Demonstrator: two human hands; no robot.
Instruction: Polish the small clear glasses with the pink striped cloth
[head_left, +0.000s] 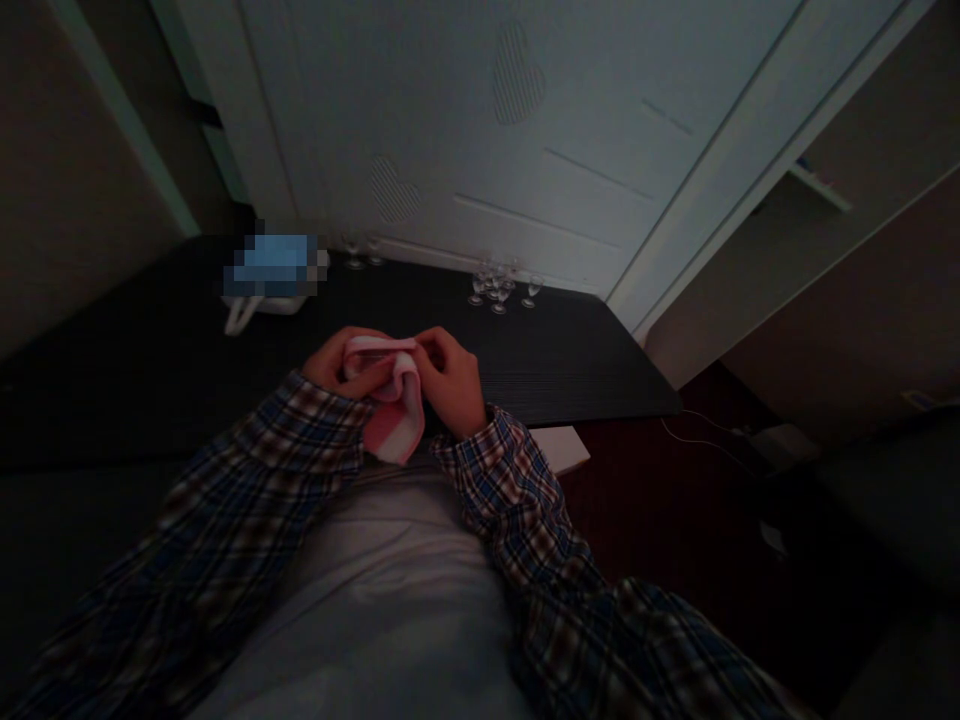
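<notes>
A pink and white cloth (397, 425) is bunched between my two hands over the front part of the dark table, its lower end hanging down toward my lap. My left hand (334, 362) is wrapped round the cloth, with the thumb laid across its folds. On the other side, my right hand (454, 380) pinches the cloth's edge with curled fingers. Whether something lies inside the folds I cannot tell in this dim light. Beyond my hands, several small stemmed glasses (499, 288) stand grouped at the table's back, and a few more glasses (354, 252) are farther left.
The black ribbed table (570, 370) runs along a white panel (450, 120) with heart patterns. A white device with a blurred blue face (277, 265) sits at the back left. Below the table's front edge lies a white box (559, 450). A thin cable (705, 440) trails at right.
</notes>
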